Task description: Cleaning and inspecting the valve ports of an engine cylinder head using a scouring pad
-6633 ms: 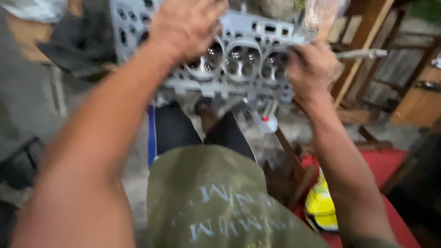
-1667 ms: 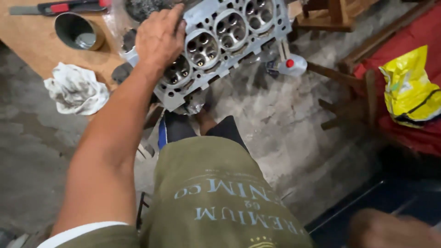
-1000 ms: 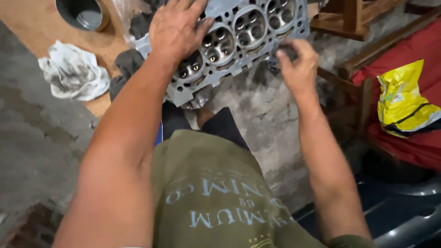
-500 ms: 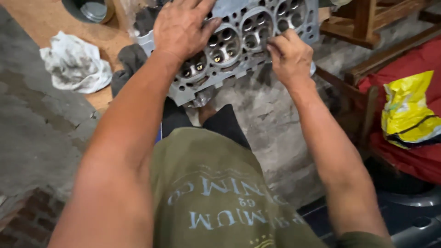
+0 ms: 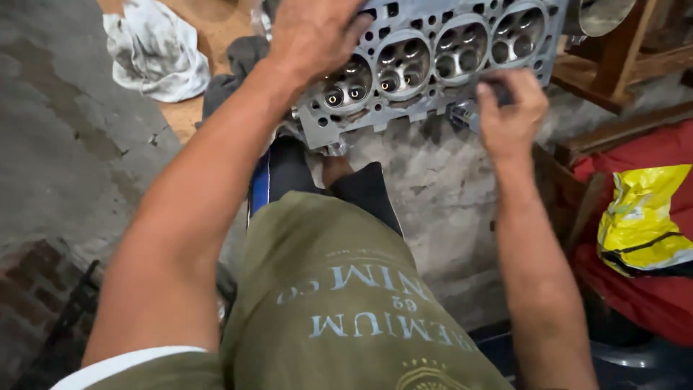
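Observation:
A grey metal cylinder head (image 5: 440, 61) with several round chambers is held tilted above my knee. My left hand (image 5: 314, 32) lies flat on its upper left part, fingers spread over the metal, holding it steady. My right hand (image 5: 509, 108) is at its lower right edge, fingers closed around a small dark object pressed against the head. What that object is cannot be made out. My olive shorts (image 5: 339, 303) fill the lower middle of the view.
A crumpled white rag (image 5: 155, 47) lies on a wooden board at upper left, beside a dark cloth (image 5: 234, 68). Wooden furniture (image 5: 621, 65) stands at upper right. A yellow bag (image 5: 642, 217) rests on red fabric at right. Concrete floor lies below.
My right hand came into view, reached the cylinder head and slid along its lower edge to the right. The left hand stayed on the head, which moved up and right in the view.

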